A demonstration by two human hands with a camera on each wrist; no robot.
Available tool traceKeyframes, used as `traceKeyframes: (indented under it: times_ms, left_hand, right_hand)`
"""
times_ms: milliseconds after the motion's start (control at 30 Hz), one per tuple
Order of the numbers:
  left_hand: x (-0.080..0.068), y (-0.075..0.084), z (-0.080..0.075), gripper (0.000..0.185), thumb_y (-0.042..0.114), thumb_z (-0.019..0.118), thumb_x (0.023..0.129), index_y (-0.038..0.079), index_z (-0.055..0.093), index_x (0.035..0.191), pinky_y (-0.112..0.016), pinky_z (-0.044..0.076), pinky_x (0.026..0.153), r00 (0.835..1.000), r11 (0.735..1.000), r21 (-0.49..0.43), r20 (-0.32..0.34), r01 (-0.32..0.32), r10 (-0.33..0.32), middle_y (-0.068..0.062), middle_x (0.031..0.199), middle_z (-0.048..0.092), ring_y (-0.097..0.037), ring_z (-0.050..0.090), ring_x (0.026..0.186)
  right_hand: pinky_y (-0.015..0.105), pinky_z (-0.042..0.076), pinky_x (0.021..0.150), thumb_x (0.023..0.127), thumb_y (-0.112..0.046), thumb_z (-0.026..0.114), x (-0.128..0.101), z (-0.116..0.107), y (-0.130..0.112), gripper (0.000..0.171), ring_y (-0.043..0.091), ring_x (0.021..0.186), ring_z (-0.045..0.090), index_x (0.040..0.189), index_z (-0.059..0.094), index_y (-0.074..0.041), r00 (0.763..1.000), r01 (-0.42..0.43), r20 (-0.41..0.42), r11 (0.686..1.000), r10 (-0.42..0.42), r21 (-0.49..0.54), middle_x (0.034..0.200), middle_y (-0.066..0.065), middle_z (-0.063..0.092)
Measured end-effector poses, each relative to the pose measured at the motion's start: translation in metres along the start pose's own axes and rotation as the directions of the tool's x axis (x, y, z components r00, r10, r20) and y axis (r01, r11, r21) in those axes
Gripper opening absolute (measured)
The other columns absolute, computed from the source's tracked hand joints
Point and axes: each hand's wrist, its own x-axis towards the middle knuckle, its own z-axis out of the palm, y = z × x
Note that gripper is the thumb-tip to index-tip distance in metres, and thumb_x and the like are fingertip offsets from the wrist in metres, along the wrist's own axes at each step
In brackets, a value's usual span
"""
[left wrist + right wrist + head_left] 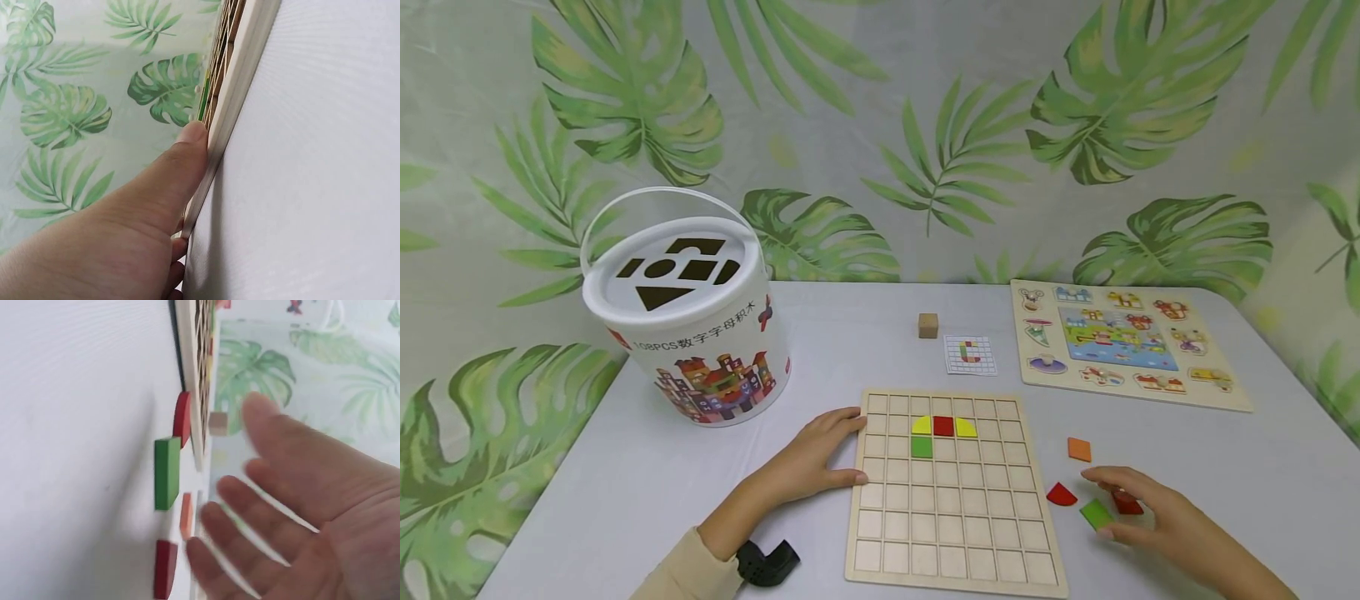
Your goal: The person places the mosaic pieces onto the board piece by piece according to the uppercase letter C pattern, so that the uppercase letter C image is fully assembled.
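Observation:
My left hand [808, 458] rests against the left edge of a wooden grid board [955, 517], thumb and fingertips touching its rim. In the left wrist view the thumb [181, 156] lies along that rim. Set in the board are a red square [943, 426], two yellow quarter-round pieces [966, 427] on either side of it, and a green square [921, 447] below the left one. My right hand [1150, 508] hovers with fingers spread over a loose green square [1097, 513] and a red piece [1126, 502], partly hidden by it. Nothing sits between its fingers in the right wrist view.
Beside the right hand lie a red quarter-round piece [1062, 495] and an orange square [1079, 449]. Behind the board are a pattern card [970, 355], a wooden cube [928, 326] and a picture puzzle [1120, 342]. A white bucket [700, 333] and black elbow-shaped object [769, 564] stand left.

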Motion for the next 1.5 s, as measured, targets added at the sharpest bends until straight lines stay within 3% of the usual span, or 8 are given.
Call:
traceKeyframes:
  times_ms: [133, 300, 600, 733, 833, 1133, 1333, 1500]
  left_hand:
    - [0.0, 0.001, 0.0, 0.079, 0.057, 0.059, 0.076, 0.011, 0.037, 0.137, -0.043, 0.021, 0.103, 1.0, 1.0, -0.004, 0.0, 0.001, -0.001, -0.005, 0.142, 0.029, -0.023, 0.024, 0.129]
    - [-0.001, 0.0, 0.0, 0.079, 0.057, 0.059, 0.076, 0.011, 0.037, 0.137, -0.043, 0.021, 0.103, 1.0, 1.0, -0.009, 0.002, 0.003, -0.003, -0.004, 0.142, 0.029, -0.023, 0.024, 0.129]
    - [-0.001, 0.0, 0.001, 0.08, 0.059, 0.057, 0.076, 0.012, 0.036, 0.138, -0.043, 0.02, 0.103, 1.0, 1.0, -0.004, 0.001, 0.0, 0.0, -0.005, 0.142, 0.028, -0.024, 0.023, 0.129]
    - [-0.001, 0.0, 0.0, 0.079, 0.059, 0.057, 0.077, 0.012, 0.036, 0.137, -0.043, 0.02, 0.103, 1.0, 1.0, 0.003, 0.001, -0.004, 0.004, -0.005, 0.142, 0.029, -0.023, 0.023, 0.129]
    - [0.0, 0.001, 0.0, 0.079, 0.057, 0.058, 0.077, 0.011, 0.037, 0.137, -0.043, 0.02, 0.103, 1.0, 1.0, 0.001, 0.001, -0.004, 0.004, -0.006, 0.142, 0.029, -0.023, 0.023, 0.129]
    - [0.001, 0.001, 0.0, 0.079, 0.055, 0.06, 0.077, 0.01, 0.037, 0.137, -0.042, 0.02, 0.103, 1.0, 1.0, -0.004, 0.004, -0.005, 0.005, -0.006, 0.142, 0.029, -0.023, 0.024, 0.129]
    - [0.001, 0.0, 0.0, 0.079, 0.055, 0.061, 0.076, 0.01, 0.037, 0.137, -0.042, 0.02, 0.103, 1.0, 1.0, -0.007, 0.001, -0.003, 0.003, -0.006, 0.141, 0.03, -0.022, 0.024, 0.129]
    - [0.0, 0.0, 0.0, 0.079, 0.055, 0.06, 0.077, 0.011, 0.037, 0.137, -0.042, 0.02, 0.103, 1.0, 1.0, -0.008, 0.001, -0.002, 0.002, -0.005, 0.142, 0.03, -0.022, 0.024, 0.129]
  right_hand:
    - [0.006, 0.036, 0.078, 0.077, -0.027, 0.07, -0.008, 0.004, 0.014, 0.045, -0.001, 0.094, 0.049, 0.117, 0.055, -0.014, 0.996, 0.064, 0.064, 0.998, -0.065, 0.023, 0.111, -0.01, 0.053]
    - [0.007, 0.037, 0.076, 0.076, -0.016, 0.071, -0.005, 0.009, 0.019, 0.037, 0.001, 0.091, 0.049, 0.11, 0.058, -0.013, 0.99, 0.136, 0.042, 0.991, -0.136, 0.002, 0.106, -0.007, 0.053]
    - [0.014, 0.044, 0.067, 0.075, -0.019, 0.073, 0.004, 0.009, 0.009, 0.026, 0.001, 0.079, 0.047, 0.098, 0.061, -0.016, 0.997, 0.069, 0.032, 0.995, -0.067, -0.07, 0.095, -0.013, 0.052]
    - [0.01, 0.041, 0.071, 0.071, -0.012, 0.075, 0.011, 0.004, -0.002, 0.034, 0.001, 0.084, 0.05, 0.1, 0.059, -0.021, 0.992, 0.107, -0.057, 0.991, -0.111, -0.077, 0.098, -0.014, 0.054]
    - [0.011, 0.042, 0.074, 0.067, -0.004, 0.077, 0.021, 0.0, -0.014, 0.044, 0.003, 0.09, 0.054, 0.103, 0.059, -0.021, 0.973, 0.172, -0.14, 0.98, -0.185, -0.096, 0.102, -0.011, 0.057]
    - [0.012, 0.04, 0.078, 0.072, -0.008, 0.074, 0.061, 0.004, -0.055, 0.041, 0.006, 0.093, 0.054, 0.108, 0.059, -0.019, 0.939, 0.27, -0.215, 0.963, -0.268, -0.021, 0.104, -0.011, 0.056]
    - [0.027, 0.047, 0.078, 0.078, -0.015, 0.071, 0.088, 0.028, -0.078, 0.034, 0.01, 0.096, 0.056, 0.11, 0.059, -0.016, 0.943, 0.297, -0.179, 0.953, -0.282, 0.064, 0.106, -0.009, 0.057]
    - [0.032, 0.049, 0.076, 0.078, -0.017, 0.071, 0.104, 0.057, -0.091, 0.031, 0.01, 0.093, 0.056, 0.107, 0.06, -0.014, 0.968, 0.239, -0.111, 0.963, -0.226, 0.122, 0.102, -0.01, 0.057]
